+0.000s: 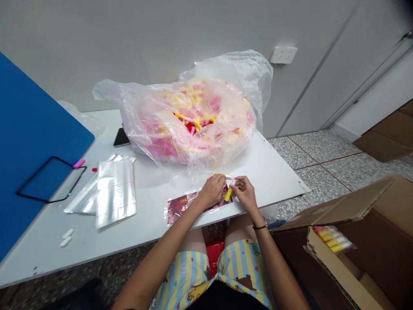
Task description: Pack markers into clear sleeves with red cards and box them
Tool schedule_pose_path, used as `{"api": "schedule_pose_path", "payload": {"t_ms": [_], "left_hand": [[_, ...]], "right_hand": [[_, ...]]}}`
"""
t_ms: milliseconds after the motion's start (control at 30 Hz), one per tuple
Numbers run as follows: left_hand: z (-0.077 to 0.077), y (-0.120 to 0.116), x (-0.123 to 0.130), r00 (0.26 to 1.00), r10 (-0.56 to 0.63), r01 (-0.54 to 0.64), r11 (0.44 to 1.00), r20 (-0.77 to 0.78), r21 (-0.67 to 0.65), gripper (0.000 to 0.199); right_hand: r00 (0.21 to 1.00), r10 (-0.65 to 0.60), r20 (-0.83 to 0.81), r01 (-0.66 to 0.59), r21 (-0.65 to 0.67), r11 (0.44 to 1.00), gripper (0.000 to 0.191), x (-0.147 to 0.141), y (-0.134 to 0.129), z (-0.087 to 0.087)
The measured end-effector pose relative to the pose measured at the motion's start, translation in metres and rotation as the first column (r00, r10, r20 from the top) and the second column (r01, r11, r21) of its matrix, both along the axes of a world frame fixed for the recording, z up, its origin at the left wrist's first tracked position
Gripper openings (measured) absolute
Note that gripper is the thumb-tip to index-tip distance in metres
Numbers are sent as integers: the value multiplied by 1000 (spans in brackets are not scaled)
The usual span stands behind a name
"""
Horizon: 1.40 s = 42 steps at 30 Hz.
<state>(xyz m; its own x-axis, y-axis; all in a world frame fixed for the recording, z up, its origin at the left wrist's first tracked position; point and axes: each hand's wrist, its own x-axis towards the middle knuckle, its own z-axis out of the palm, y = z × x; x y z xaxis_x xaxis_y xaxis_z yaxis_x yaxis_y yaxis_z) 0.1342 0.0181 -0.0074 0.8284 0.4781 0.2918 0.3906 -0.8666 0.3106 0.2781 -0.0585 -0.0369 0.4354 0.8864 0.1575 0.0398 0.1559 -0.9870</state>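
A yellow tube (228,194) is pinched in the right hand's (245,193) fingers, just beside the curled left hand (211,191), whose hold is hidden. Both hands rest over a red printed packet (182,209) at the desk's (277,174) front edge, below a bulging clear plastic bag (155,142) of pink and yellow pieces.

Low in the middle of the frame, the person's 2 hands work close together at the table edge. The left hand (211,191) is curled over a slim yellow-and-white stick (224,176), which pokes out past its knuckles. The right hand (245,193) pinches the white end of a short yellow tube (228,194) — the tube tilts down between the hands. Just under them lies a maroon printed packet (183,207), its glossy surface partly covered by the left hand.
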Motion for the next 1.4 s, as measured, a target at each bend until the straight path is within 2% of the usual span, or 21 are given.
{"api": "schedule_pose_path", "payload": {"t_ms": [200,433,633,767,833,867,933,967,1033,1100,1133,1167,1200,1267,1333,1400], "left_hand": [[2,-1,0,999,-1,1,1000,-32,-7,17],[-2,-1,0,999,25,-25,1000,-35,14,17],[-5,1,0,999,23,-23,1000,-27,-4,16],[-7,2,1,999,31,-31,999,-15,-18,18],[-8,3,1,999,32,-32,999,-8,-19,18],[-9,3,1,999,31,-31,999,-7,-17,18],[-9,3,0,1000,27,-28,1000,-6,-9,19],[-9,3,0,1000,25,-25,1000,-5,-4,19],[-9,3,0,1000,24,-24,1000,-3,4,19],[-9,3,0,1000,28,-28,1000,-2,6,19],[-9,3,0,1000,29,-29,1000,-3,5,19],[-9,3,1,1000,31,-31,1000,-3,4,19],[-8,3,1,1000,31,-31,1000,-2,3,19],[-8,3,1,1000,31,-31,1000,1,1,19],[-7,2,1,1000,31,-31,1000,2,-3,18],[-7,2,0,1000,31,-31,999,4,-9,17]], "right_hand": [[980,60,191,-48,-64,997,26,-3,1,4],[997,61,-37,-69,-291,954,30,-5,9,8],[987,157,41,-139,-292,946,14,-4,10,12],[939,291,183,-235,-275,932,23,-4,12,11],[931,328,157,-275,-285,918,26,-4,13,11],[939,314,143,-265,-285,921,27,-3,13,11],[951,203,232,-140,-262,955,30,0,15,14],[932,121,343,-43,-226,973,30,3,17,16],[800,-8,600,99,-119,988,30,9,21,19],[640,-23,768,119,-69,991,28,14,27,20],[596,-6,803,107,-72,992,26,17,29,20],[585,8,811,97,-79,992,22,19,30,20],[608,13,794,89,-84,993,18,21,30,19],[732,-4,682,73,-71,995,11,25,28,19],[884,-43,465,74,-49,996,16,28,22,21],[968,-94,233,103,-28,994,23,31,15,24]]}}
